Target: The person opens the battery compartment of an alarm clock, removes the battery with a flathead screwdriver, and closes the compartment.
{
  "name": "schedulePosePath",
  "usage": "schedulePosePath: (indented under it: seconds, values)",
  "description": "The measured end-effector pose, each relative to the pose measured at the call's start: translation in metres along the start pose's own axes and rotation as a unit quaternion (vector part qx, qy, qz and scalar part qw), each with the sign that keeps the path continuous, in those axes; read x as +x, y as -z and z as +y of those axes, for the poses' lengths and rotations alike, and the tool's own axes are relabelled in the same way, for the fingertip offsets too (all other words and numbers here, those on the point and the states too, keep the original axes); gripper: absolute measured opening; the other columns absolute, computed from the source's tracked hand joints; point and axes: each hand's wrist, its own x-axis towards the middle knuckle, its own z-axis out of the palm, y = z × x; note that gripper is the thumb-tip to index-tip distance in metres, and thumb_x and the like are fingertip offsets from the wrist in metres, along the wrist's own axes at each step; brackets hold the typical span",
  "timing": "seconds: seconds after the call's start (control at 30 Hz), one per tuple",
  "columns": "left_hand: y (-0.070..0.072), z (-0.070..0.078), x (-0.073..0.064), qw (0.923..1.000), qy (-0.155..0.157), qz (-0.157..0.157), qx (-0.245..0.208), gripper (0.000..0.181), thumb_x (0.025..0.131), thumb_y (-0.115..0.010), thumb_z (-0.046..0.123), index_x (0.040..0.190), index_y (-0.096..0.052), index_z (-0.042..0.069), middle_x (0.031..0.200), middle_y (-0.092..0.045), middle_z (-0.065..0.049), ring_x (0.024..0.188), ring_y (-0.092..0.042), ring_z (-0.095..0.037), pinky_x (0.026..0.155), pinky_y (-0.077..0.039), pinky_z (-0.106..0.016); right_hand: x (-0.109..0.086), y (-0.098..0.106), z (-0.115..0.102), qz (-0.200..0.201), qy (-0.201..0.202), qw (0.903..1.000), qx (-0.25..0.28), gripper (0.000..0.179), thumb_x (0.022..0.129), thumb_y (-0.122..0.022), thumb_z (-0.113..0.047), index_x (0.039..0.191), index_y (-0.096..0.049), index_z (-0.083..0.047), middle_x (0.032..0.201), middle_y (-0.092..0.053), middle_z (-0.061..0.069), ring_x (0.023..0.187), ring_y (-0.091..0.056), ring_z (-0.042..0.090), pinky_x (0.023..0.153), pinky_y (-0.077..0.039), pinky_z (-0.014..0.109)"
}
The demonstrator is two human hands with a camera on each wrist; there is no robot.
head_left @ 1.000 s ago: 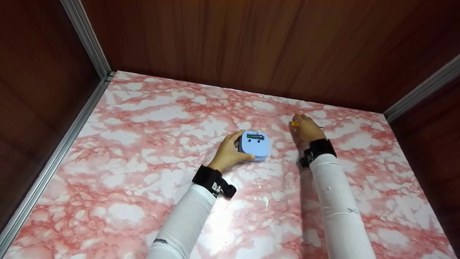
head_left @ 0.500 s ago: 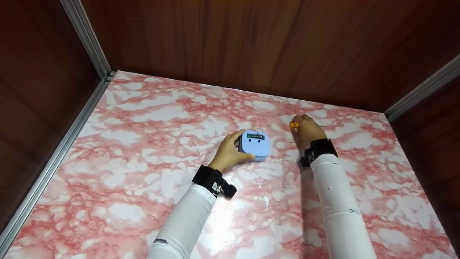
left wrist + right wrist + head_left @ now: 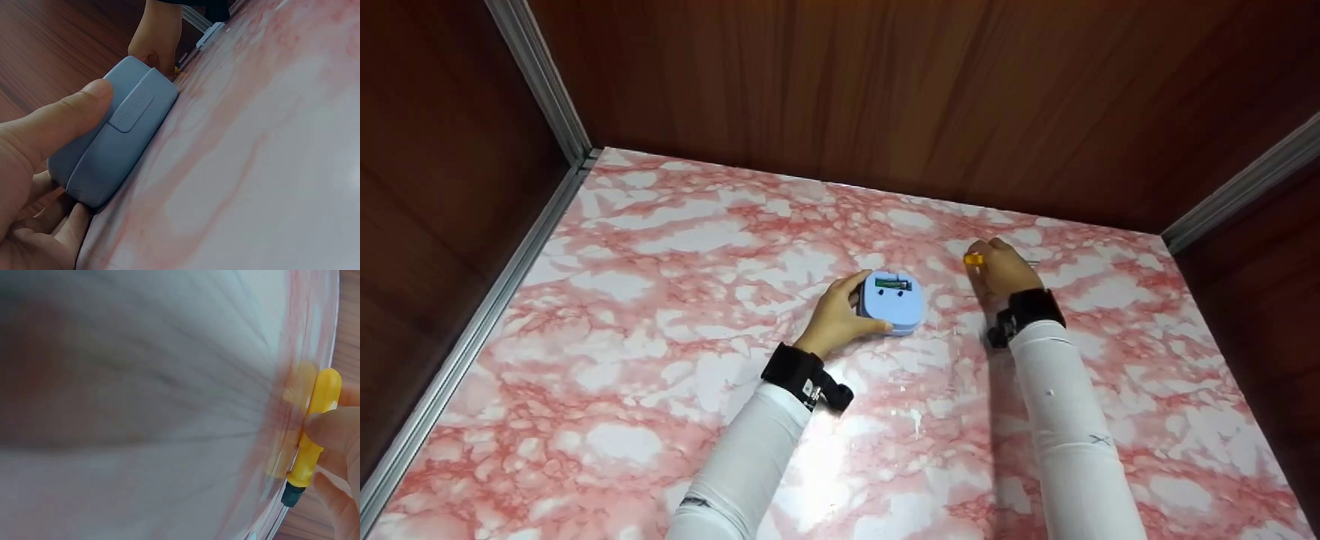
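Note:
My left hand [image 3: 840,319] grips a light blue rounded device [image 3: 894,309], thumb along the near side and fingers round the left and far side. On its upper face a green battery [image 3: 893,285] lies in an uncovered slot above two small dark holes. In the left wrist view a raised tab with embossed lettering, too faint to read, shows on the device's side. Off to the right, my right hand [image 3: 1003,268] pinches the yellow handle of a screwdriver [image 3: 315,430] lying at the table surface. The screwdriver's dark collar and part of its metal shaft show in the right wrist view.
A pink-and-white marbled tabletop [image 3: 697,300] reflects light near the front. Dark wood-grain panels [image 3: 847,97] with metal edge strips [image 3: 556,97] enclose the back and sides. Beyond my right hand lies a small pale blue piece [image 3: 210,35].
My right hand has shifted very slightly on the screwdriver, and a bit more of the yellow handle shows. The left hand and the blue device stay in place.

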Motion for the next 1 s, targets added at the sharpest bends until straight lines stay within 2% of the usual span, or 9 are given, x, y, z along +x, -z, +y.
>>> schedulePosePath:
  seconds: [0.1,0.2,0.3,0.47,0.57,0.67,0.77,0.87,1.0]
  values:
    - [-0.001,0.001,0.0,0.9999,0.004,-0.002,0.012,0.103,0.067,-0.096,0.02,0.155,-0.043,0.018,0.155,-0.039,-0.017,0.138,-0.046,-0.029,0.117,-0.038,-0.032,-0.003,0.001,0.001,0.005,-0.007,1.0,-0.001,0.03,0.096,-0.055,0.008,0.124,-0.06,-0.003,0.113,-0.058,0.019,0.098,-0.061,0.038,0.092,-0.054,0.053]
    - [-0.001,0.0,0.0,0.9999,0.002,-0.003,0.014,0.102,0.068,-0.096,0.021,0.155,-0.043,0.018,0.154,-0.04,-0.018,0.136,-0.048,-0.029,0.115,-0.041,-0.032,-0.007,0.004,0.0,0.007,-0.022,0.9997,-0.01,0.035,0.096,-0.058,0.006,0.13,-0.058,-0.002,0.123,-0.056,0.022,0.107,-0.06,0.04,0.099,-0.052,0.055]
    - [-0.001,0.0,0.0,1.0,-0.004,-0.003,0.008,0.102,0.068,-0.096,0.019,0.155,-0.043,0.017,0.154,-0.04,-0.019,0.134,-0.05,-0.03,0.112,-0.044,-0.029,-0.011,0.009,-0.005,0.01,-0.045,0.9989,0.005,0.04,0.096,-0.061,0.004,0.136,-0.055,-0.002,0.132,-0.051,0.023,0.114,-0.056,0.042,0.104,-0.049,0.057]
    - [0.0,0.0,0.0,1.0,-0.004,-0.002,0.005,0.102,0.068,-0.096,0.018,0.155,-0.043,0.016,0.154,-0.04,-0.019,0.135,-0.049,-0.03,0.113,-0.043,-0.029,-0.017,0.019,-0.024,0.041,-0.051,0.9963,0.056,0.049,0.097,-0.063,0.005,0.143,-0.05,-0.001,0.142,-0.043,0.025,0.128,-0.046,0.045,0.109,-0.044,0.058]
    - [0.0,0.0,0.001,1.0,-0.001,0.002,0.003,0.103,0.067,-0.096,0.018,0.155,-0.043,0.017,0.154,-0.039,-0.019,0.136,-0.049,-0.03,0.113,-0.042,-0.03,-0.024,0.019,-0.042,0.066,-0.044,0.9918,0.1,0.05,0.097,-0.063,0.002,0.145,-0.048,0.0,0.143,-0.041,0.027,0.129,-0.046,0.047,0.108,-0.044,0.059]
    - [0.0,0.0,0.001,1.0,0.001,0.003,-0.003,0.103,0.066,-0.096,0.016,0.155,-0.043,0.017,0.155,-0.038,-0.019,0.135,-0.049,-0.03,0.113,-0.043,-0.029,-0.034,0.014,-0.064,0.064,-0.05,0.984,0.158,0.052,0.099,-0.062,-0.003,0.147,-0.044,0.002,0.144,-0.04,0.029,0.128,-0.048,0.047,0.105,-0.047,0.058]
    - [0.0,0.0,0.001,1.0,0.002,0.0,-0.007,0.103,0.067,-0.096,0.015,0.155,-0.043,0.017,0.155,-0.038,-0.019,0.136,-0.049,-0.03,0.112,-0.043,-0.028,-0.047,0.006,-0.083,0.031,-0.077,0.9687,0.234,0.053,0.102,-0.058,-0.01,0.151,-0.039,0.0,0.149,-0.04,0.028,0.129,-0.049,0.044,0.104,-0.05,0.054]
    - [-0.001,-0.001,0.001,0.9999,0.0,-0.003,-0.012,0.102,0.068,-0.096,0.015,0.155,-0.043,0.015,0.155,-0.038,-0.019,0.136,-0.049,-0.03,0.111,-0.043,-0.027,-0.058,-0.003,-0.097,-0.008,-0.102,0.9405,0.324,0.056,0.103,-0.059,-0.017,0.153,-0.037,-0.002,0.152,-0.041,0.023,0.127,-0.053,0.04,0.102,-0.052,0.051]
    - [-0.002,-0.002,0.001,0.9995,-0.011,-0.006,-0.03,0.101,0.069,-0.095,0.011,0.154,-0.042,0.011,0.154,-0.037,-0.021,0.136,-0.05,-0.03,0.11,-0.044,-0.025,-0.069,-0.01,-0.114,-0.052,-0.114,0.8948,0.429,0.067,0.101,-0.065,-0.025,0.155,-0.034,-0.001,0.152,-0.042,0.022,0.127,-0.054,0.038,0.102,-0.053,0.048]
